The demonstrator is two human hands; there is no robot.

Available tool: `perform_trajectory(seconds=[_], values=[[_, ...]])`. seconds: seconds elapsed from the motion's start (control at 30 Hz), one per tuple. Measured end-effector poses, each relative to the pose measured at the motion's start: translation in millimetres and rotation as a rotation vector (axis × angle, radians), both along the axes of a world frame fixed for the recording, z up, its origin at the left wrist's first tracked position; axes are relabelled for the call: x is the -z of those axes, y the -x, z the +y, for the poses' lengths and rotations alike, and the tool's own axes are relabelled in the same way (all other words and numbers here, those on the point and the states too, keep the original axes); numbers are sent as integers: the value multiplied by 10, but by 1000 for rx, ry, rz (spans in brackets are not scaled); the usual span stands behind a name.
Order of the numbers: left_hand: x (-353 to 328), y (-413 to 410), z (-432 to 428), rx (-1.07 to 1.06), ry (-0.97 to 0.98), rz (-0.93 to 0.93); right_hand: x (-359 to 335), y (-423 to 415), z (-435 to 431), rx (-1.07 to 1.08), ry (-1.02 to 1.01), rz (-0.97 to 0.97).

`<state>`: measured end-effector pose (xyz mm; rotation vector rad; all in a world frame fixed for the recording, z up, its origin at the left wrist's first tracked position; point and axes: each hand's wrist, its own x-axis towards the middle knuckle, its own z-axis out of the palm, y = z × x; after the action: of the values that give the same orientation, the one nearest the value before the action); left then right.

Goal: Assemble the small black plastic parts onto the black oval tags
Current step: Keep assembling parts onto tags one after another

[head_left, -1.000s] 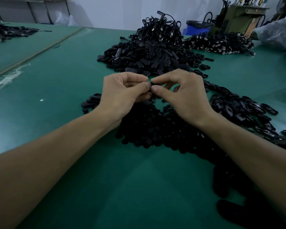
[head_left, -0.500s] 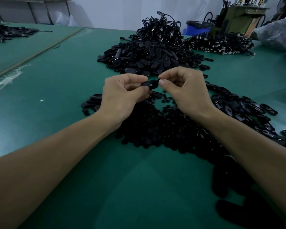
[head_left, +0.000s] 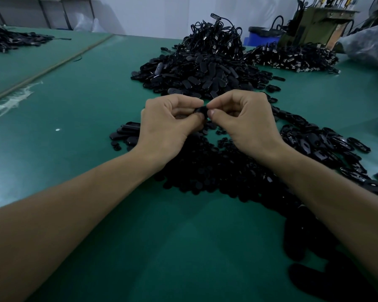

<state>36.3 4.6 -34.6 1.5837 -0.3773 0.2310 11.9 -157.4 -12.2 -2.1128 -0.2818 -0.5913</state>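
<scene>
So both hands are hovering over the green table [head_left: 74,110], meeting fingertip to fingertip. The left hand [head_left: 168,124] is pinching a black oval tag [head_left: 200,110] between thumb and forefinger, with the other fingers curling into the palm. The right hand [head_left: 246,120] is pinching at the tag's free end with its own thumb and forefinger. I can't tell whether a small part is sitting under those fingertips [head_left: 212,113], it's all black on black.

Directly below the fingers and running back under the wrists, a heap of small black parts [head_left: 216,168] is lying spread out. Just beyond the fingertips a big pile of oval tags [head_left: 196,73] is sitting, with a tangle of corded pieces [head_left: 216,33] heaped at its far side. Off to the right of the right-hand fingers, another bunch of tags [head_left: 321,144] is trailing away, and a few more [head_left: 124,134] are lying left of the left-hand knuckles.
</scene>
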Motion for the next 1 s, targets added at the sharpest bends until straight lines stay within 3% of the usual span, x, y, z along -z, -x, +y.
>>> perform_trajectory(seconds=[0.33,0.5,0.63,0.73,1.0], values=[[-2,22,-12,4,-14,-18,-13,28,23,24,101,-29],[-15,4,-14,29,86,67,9,7,-13,-34,98,-33],[-16,5,3,107,168,133,0,-21,-70,-127,21,16],[-13,-2,15,126,131,121,3,-35,-95,-290,-160,139],[-41,-48,61,150,92,123,5,-87,-182,-307,-289,316]])
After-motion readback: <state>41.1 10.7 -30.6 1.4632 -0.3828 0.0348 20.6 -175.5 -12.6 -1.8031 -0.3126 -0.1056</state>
